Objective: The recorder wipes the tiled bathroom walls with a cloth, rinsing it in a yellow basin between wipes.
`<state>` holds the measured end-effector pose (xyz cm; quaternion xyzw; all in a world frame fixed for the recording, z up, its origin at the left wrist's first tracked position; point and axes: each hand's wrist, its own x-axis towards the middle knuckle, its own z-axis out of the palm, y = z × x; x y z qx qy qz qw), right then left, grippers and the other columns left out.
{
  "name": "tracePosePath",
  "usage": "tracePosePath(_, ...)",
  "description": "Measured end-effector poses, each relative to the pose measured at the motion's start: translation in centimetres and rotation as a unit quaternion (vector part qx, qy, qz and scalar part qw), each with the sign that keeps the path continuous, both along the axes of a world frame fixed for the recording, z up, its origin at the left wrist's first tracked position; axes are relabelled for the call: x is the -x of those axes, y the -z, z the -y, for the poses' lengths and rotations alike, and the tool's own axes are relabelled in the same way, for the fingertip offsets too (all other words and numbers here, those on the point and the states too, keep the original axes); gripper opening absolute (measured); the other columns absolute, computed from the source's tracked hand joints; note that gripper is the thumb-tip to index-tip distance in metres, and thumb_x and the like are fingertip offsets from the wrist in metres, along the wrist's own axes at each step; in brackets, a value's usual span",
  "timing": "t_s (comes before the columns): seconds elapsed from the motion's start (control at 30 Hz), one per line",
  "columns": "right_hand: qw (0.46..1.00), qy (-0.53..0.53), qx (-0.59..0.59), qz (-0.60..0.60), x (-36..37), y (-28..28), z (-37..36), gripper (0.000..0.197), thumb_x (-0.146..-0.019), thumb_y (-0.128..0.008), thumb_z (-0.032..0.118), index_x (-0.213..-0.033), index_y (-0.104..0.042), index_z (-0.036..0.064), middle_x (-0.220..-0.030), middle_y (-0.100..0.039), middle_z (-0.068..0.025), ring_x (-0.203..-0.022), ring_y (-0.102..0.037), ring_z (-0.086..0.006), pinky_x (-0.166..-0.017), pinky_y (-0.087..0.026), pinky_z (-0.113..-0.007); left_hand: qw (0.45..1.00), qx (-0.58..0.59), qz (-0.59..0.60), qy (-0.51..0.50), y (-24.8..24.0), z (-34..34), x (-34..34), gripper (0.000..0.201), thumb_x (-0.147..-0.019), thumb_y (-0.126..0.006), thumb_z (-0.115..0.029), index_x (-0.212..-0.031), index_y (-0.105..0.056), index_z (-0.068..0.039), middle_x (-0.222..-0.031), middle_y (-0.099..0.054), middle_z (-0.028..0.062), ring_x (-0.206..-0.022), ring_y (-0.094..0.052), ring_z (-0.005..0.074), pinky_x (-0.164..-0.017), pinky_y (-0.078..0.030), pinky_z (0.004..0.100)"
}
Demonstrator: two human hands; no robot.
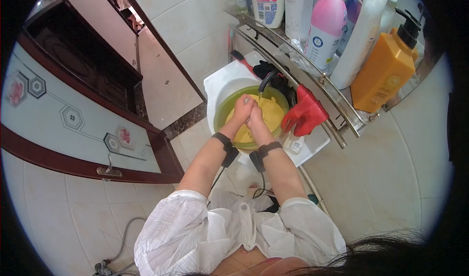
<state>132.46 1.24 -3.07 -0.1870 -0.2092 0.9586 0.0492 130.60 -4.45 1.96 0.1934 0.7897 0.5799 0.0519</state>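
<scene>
My left hand [241,107] and my right hand [255,114] are pressed together over a yellow-green basin [218,115]. Both are closed, fingers wrapped around each other. A small greyish patch shows between them, too little to name. Just beyond them a dark tap [266,80] bends down over the basin, and a thin stream seems to fall from its mouth. The basin sits in a white sink [213,88] and its inside looks yellow. Dark bands with black boxes and cables are strapped round both my forearms.
Red rubber gloves [309,114] hang from a metal rail right of the basin. Above, a rack shelf holds several bottles, among them an orange pump bottle [386,76] and a pink-and-white bottle [326,27]. A red-handled brush [241,60] lies behind. A door [78,115] stands ajar at left.
</scene>
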Motion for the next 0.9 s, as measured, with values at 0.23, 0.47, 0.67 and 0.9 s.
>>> tracePosePath(0.23, 0.992, 0.11, -0.002, 0.069, -0.7, -2.2, -0.9, 0.032, -0.083, -0.039, 0.03, -0.098, -0.049, 0.0045, -0.091, -0.055, -0.0092, -0.08, -0.055, -0.0206, -0.067, -0.046, -0.032, 0.991, -0.047, 0.127, 0.006, -0.1, -1.3, -0.6, 0.023, -0.073, -0.051, -0.012, -0.095, -0.05, -0.004, -0.089, -0.055, 0.0091, -0.08, -0.053, 0.0177, -0.071, -0.043, 0.0292)
tracePosePath(0.47, 0.969, 0.064, -0.215, 0.102, -0.9, -1.4, -6.2, 0.038, -0.08, -0.04, 0.03, -0.104, -0.047, 0.0003, -0.1, -0.052, -0.0151, -0.094, -0.05, -0.0258, -0.081, -0.039, -0.037, 0.937, -0.182, 0.288, 0.079, 2.4, -3.2, -0.2, 0.034, -0.071, -0.054, -0.009, -0.101, -0.043, -0.001, -0.088, -0.053, 0.0106, -0.081, -0.054, 0.0218, -0.064, -0.046, 0.0321)
tracePosePath(0.67, 0.673, 0.08, -0.677, 0.286, -3.2, -4.8, -7.6, 0.056, -0.073, -0.05, 0.024, -0.118, -0.035, -0.0061, -0.12, -0.037, -0.024, -0.113, -0.033, -0.033, -0.096, -0.024, -0.04, 0.921, -0.152, 0.346, 0.091, 0.9, -3.7, -1.4, 0.032, -0.064, -0.045, 0.002, -0.096, -0.045, 0.001, -0.082, -0.053, 0.0115, -0.072, -0.055, 0.0224, -0.06, -0.046, 0.0323)
tracePosePath(0.9, 0.617, 0.089, -0.716, 0.314, -3.7, -6.2, -8.2, 0.073, -0.067, -0.057, 0.022, -0.123, -0.022, -0.0082, -0.127, -0.02, -0.0313, -0.121, -0.017, -0.0397, -0.101, -0.013, -0.041, 0.914, -0.188, 0.358, 0.045, 1.5, -2.5, -1.4, 0.031, -0.063, -0.045, 0.002, -0.094, -0.046, 0.0, -0.079, -0.052, 0.0107, -0.071, -0.054, 0.0218, -0.059, -0.046, 0.0317)
